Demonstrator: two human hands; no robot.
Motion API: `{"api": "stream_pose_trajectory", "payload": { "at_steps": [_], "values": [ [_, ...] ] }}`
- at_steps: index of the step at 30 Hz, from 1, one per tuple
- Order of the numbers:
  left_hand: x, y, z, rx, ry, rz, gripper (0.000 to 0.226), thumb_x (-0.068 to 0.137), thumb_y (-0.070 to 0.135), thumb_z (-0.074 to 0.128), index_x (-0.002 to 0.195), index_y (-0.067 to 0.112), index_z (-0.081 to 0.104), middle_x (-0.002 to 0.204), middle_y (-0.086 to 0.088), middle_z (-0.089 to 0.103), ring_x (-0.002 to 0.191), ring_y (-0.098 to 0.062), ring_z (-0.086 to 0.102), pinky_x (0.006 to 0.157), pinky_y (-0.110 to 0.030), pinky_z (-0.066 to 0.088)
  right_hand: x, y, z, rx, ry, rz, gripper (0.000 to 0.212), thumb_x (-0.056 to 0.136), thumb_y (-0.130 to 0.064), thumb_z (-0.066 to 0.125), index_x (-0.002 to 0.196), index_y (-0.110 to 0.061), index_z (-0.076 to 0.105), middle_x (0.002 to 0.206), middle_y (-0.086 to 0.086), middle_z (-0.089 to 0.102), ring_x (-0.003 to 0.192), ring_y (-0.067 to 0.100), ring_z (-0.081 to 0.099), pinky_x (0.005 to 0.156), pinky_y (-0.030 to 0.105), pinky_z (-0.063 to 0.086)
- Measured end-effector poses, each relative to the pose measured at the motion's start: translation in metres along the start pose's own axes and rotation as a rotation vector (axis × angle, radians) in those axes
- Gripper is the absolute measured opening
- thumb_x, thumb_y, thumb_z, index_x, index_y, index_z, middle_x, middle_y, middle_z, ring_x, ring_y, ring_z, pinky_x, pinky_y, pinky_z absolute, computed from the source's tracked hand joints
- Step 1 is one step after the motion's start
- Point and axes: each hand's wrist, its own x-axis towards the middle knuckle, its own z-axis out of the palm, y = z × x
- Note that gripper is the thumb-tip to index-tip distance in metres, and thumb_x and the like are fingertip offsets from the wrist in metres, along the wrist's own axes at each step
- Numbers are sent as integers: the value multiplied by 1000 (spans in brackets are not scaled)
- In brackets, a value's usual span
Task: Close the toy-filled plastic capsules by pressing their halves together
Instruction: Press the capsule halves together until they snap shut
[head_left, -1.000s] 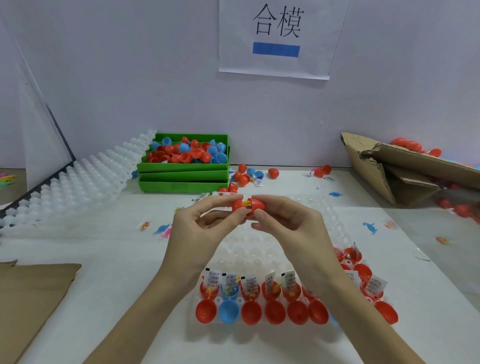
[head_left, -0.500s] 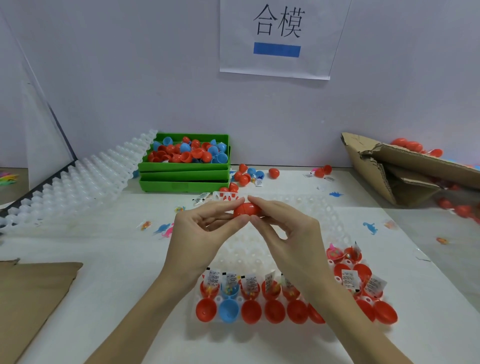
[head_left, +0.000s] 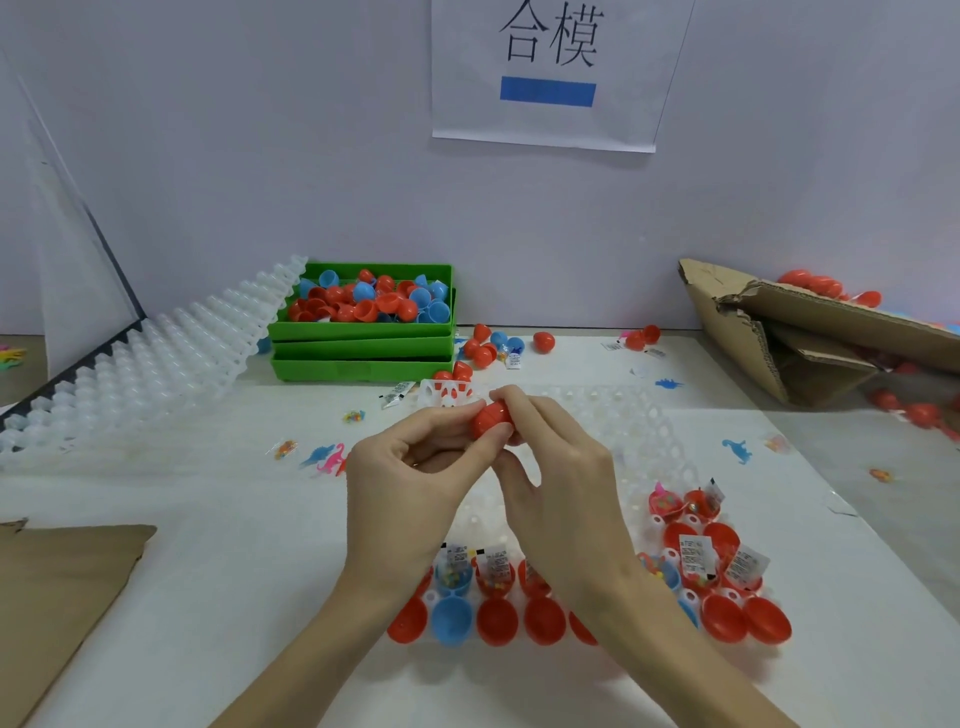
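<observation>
Two hands meet over the middle of the white surface, pinching one red capsule between them. A second ago its halves stood apart with a yellow toy showing in the gap; now they are joined, with only a thin seam across the shell. The left hand grips it from nine o'clock with thumb and forefinger curled round it, and the right hand holds it from three o'clock, fingers bent over the top. Whether the seam has fully snapped shut is hard to say, since fingertips cover part of it.

At six o'clock, partly hidden under both wrists, the clear tray holds open capsule halves, red and blue, some with toys and paper slips. At twelve o'clock stands a stack of green bins heaped with loose halves. A torn cardboard box lies at two o'clock, and white moulded trays lean at ten o'clock.
</observation>
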Motion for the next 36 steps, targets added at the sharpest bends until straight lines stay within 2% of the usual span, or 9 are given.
{"api": "stream_pose_trajectory", "payload": {
  "at_steps": [3, 6, 10, 13, 18, 21, 25, 31, 36],
  "values": [
    [-3, 0, 2, -6, 41, 30, 28, 82, 18, 87, 109, 22, 82, 94, 11, 81, 91, -8, 78, 82, -16, 59, 1, -1, 0, -30, -11, -14, 43, 91, 6, 71, 133, 0, 64, 114, 6, 69, 99, 21, 67, 92, 32, 56],
    [-4, -1, 3, -8, 56, 30, 25, 84, 21, 85, 108, 24, 82, 94, 11, 81, 92, -9, 78, 82, -16, 59, 0, 0, 0, -17, -31, -3, 38, 95, -1, 70, 133, -5, 64, 111, 1, 68, 95, 14, 65, 89, 27, 55],
    [2, -1, 0, -18, -61, -24, 31, 83, 18, 85, 114, 20, 80, 99, 10, 81, 95, -9, 77, 84, -16, 58, 1, 6, 1, -66, -23, -25, 53, 91, 0, 73, 142, -5, 58, 120, 3, 63, 106, 11, 61, 97, 16, 47],
    [6, -1, -2, -55, -109, -46, 31, 84, 12, 84, 114, 20, 79, 100, 7, 81, 96, -12, 78, 87, -16, 58, 2, 10, 0, -64, -14, -50, 58, 92, -2, 73, 146, -6, 54, 125, 3, 62, 111, 13, 61, 100, 23, 51],
    [7, -1, -3, -156, -98, -102, 27, 84, 16, 85, 111, 19, 81, 101, -2, 82, 98, -21, 78, 92, -26, 60, 3, 9, -2, 24, 45, -62, 59, 90, -7, 78, 145, -6, 56, 122, 2, 68, 103, 11, 67, 97, 17, 51],
    [6, 1, -1, -174, -99, -105, 28, 80, 20, 85, 108, 23, 83, 101, 0, 82, 99, -19, 78, 89, -21, 59, 3, 8, -3, 44, 64, -15, 57, 88, -7, 80, 141, -5, 60, 123, 2, 71, 100, 7, 69, 96, 9, 48],
    [5, 2, 0, -183, -89, -113, 30, 76, 28, 85, 106, 26, 83, 100, 2, 82, 99, -16, 77, 86, -16, 57, 4, 7, -3, 51, 58, -32, 48, 88, -2, 79, 134, -4, 65, 117, 2, 72, 101, 5, 65, 96, 6, 45],
    [6, 2, -2, -172, -82, -156, 29, 76, 27, 89, 104, 28, 83, 100, 2, 82, 99, -15, 78, 87, -19, 58, 6, 7, -6, -15, -19, -80, 50, 91, 5, 73, 139, -1, 60, 117, 6, 71, 103, 18, 68, 96, 23, 53],
    [4, 5, -1, -99, -75, -54, 23, 77, 27, 89, 98, 27, 81, 93, 3, 81, 90, -15, 78, 82, -19, 59, 5, 12, -7, -1, -88, -70, 55, 92, 6, 70, 145, -4, 55, 121, 5, 69, 108, 16, 65, 97, 25, 53]
  ]
}}
